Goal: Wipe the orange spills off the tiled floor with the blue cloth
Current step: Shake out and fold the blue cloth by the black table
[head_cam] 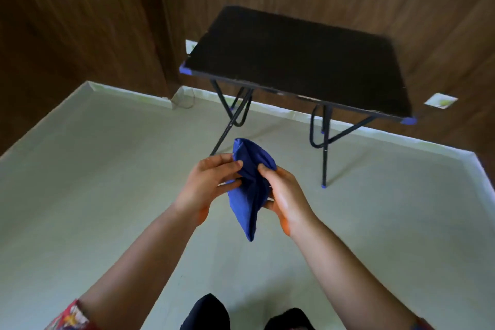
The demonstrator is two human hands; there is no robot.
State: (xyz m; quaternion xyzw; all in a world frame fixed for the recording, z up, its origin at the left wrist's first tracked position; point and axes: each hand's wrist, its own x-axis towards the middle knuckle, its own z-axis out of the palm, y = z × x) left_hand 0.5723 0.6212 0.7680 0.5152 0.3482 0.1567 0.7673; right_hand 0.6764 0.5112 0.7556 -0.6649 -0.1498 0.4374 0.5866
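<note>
Head view, looking down and forward. Dark wood-panelled walls (80, 21) close the far side and both flanks of the scene. Below them lies the pale tiled floor (107, 169), edged by a light skirting along its far and right borders. A black rectangular surface (294, 61) stands at centre-right against the far wall, carried on dark folding legs (325, 147) with blue feet and blue corner caps (186, 69).

Two bare forearms reach from the near edge toward the centre: the left forearm (150, 254) rises from the near left, the right forearm (348, 262) from the near right, and they converge at mid-frame. The blue cloth (250, 190) is held between them in the air above the floor, on the near side of the surface. It is bunched and folded, with its upper end rounded and its lower end hanging to a point.

The left hand (206, 185) grasps the cloth's left edge, fingers curled over it and the thumb beneath. The right hand (284, 195) grasps the cloth's right side, fingers curled into the folds and the thumb under the fabric.

A red patterned sleeve (72, 316) shows at the near left corner. Two dark shapes (206, 313), belonging to the person's lower body, sit at the near edge; blur prevents closer identification.
</note>
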